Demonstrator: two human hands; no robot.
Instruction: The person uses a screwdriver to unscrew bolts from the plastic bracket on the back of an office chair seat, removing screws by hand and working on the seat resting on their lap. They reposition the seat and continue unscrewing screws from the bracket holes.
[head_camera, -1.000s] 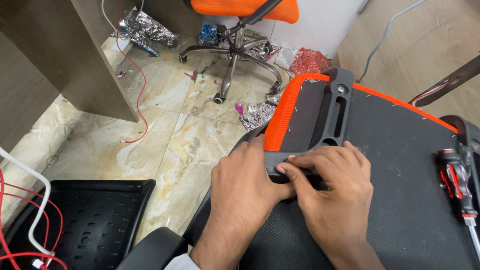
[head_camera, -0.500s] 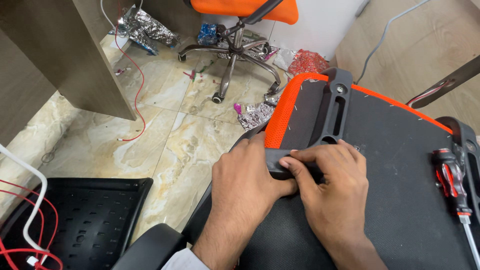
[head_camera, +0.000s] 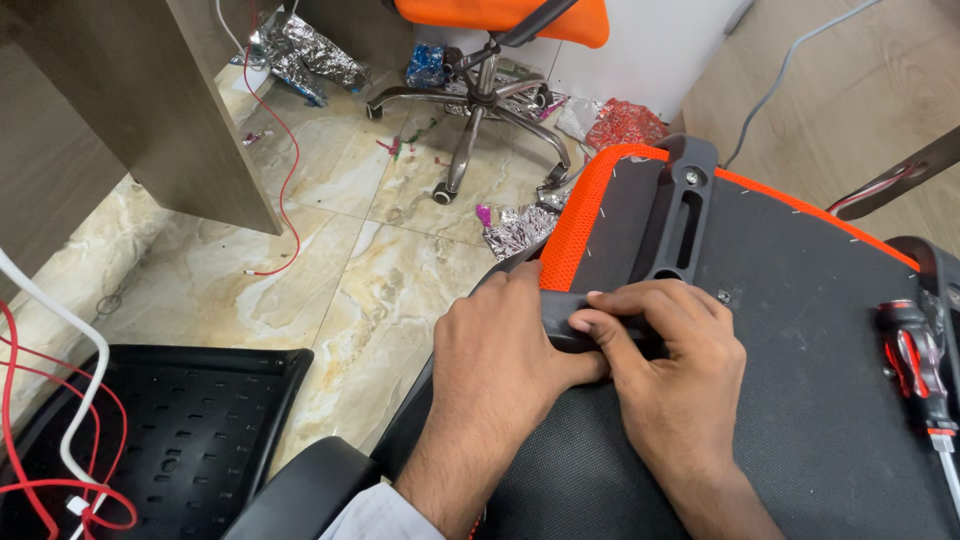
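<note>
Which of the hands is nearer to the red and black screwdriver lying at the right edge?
Right. The right hand rests on the dark bracket, closer to the screwdriver; the left hand sits further away.

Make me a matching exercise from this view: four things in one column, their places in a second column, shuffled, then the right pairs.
Things:
1. screwdriver
2. foil scrap
3. black perforated panel
4. bracket

Places:
A. on the floor beside the seat's orange edge
B. lower left, under red and white cables
C. on the upturned seat, above both hands
D. far right on the seat

Pairs: 1-D, 2-A, 3-B, 4-C
</note>
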